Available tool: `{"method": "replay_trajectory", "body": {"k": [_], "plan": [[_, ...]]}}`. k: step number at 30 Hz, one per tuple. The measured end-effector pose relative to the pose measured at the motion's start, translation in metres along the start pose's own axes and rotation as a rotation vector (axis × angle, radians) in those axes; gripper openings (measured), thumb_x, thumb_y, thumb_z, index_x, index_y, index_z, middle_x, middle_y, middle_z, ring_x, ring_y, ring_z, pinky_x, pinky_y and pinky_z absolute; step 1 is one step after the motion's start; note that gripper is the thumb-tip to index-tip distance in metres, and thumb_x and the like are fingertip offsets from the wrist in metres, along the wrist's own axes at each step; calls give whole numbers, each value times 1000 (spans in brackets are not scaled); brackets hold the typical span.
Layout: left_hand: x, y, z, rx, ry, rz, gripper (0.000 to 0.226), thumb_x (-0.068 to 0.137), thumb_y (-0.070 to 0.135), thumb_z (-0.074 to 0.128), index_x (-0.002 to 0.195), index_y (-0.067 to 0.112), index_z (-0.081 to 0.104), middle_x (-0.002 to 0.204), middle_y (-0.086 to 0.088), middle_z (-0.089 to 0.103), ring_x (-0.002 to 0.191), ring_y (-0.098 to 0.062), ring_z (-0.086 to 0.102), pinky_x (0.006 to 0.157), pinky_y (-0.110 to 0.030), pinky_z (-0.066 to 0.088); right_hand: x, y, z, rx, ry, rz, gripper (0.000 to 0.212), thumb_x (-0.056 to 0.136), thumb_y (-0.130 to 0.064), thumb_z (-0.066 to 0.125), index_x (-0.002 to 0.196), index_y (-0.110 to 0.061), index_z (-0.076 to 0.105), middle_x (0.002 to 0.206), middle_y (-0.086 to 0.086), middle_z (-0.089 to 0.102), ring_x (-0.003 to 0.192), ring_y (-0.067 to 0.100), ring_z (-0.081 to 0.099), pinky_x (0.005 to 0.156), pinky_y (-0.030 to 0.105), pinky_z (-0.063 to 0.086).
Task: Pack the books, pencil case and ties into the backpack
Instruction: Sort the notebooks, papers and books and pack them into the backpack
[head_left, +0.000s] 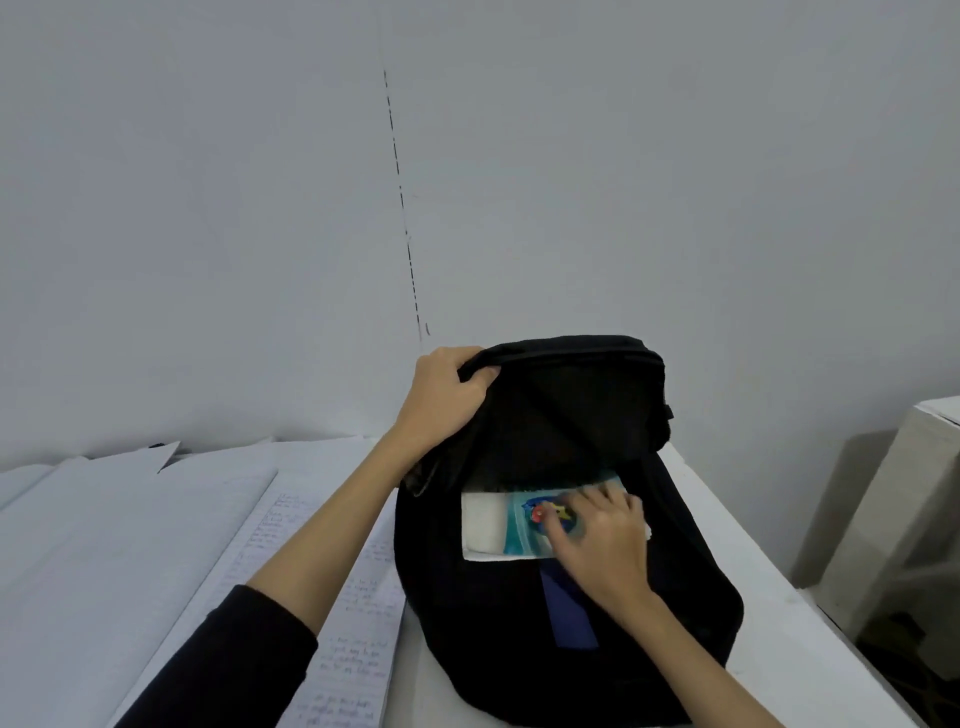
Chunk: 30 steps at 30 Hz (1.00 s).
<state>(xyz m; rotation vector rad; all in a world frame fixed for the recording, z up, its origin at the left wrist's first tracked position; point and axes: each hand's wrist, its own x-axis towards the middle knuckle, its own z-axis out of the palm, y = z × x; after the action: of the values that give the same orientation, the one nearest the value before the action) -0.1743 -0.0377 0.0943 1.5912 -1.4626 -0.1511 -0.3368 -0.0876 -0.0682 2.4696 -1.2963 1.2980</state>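
A black backpack (571, 639) lies on the white table, its top flap lifted. My left hand (441, 400) grips the flap's left edge and holds it up. A white and teal pencil case (493, 525) with a colourful picture sticks out of the bag's mouth. My right hand (602, 535) rests on the case's right half, fingers curled over it. A blue strip (569, 608), maybe a tie, lies on the bag's front below the case. Open books with handwritten pages (358, 613) lie left of the bag.
More open white pages (119, 545) cover the table's left part. The table edge (810, 623) runs diagonally at the right. A pale cabinet (904, 499) stands beyond it at the right. A grey wall rises behind.
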Motion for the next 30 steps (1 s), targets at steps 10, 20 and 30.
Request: {"method": "replay_trajectory", "body": {"k": [10,20,30], "plan": [[-102,-97,-33,-181,-491,-433,21,86,29,68,107,24,67,84,5,67,77,-3,62,64,-19,51,22,-111,-6,186,349,-274,15,80,-22,56,83,-11,68,78,2,60,74,18,51,65,31,34],[-195,-229,-211,329,309,-698,19,92,20,59,108,12,66,112,-6,64,107,-23,57,85,-23,38,-21,-241,85,324,-472,-378,32,80,-41,44,79,-21,69,85,-5,65,77,18,63,63,32,49],[-211,-297,-290,367,109,-892,54,88,47,57,132,18,44,135,-16,44,115,-30,49,92,-37,40,-20,-339,127,496,-666,56,41,96,-37,48,125,-9,54,137,3,48,131,22,35,110,36,27]]}}
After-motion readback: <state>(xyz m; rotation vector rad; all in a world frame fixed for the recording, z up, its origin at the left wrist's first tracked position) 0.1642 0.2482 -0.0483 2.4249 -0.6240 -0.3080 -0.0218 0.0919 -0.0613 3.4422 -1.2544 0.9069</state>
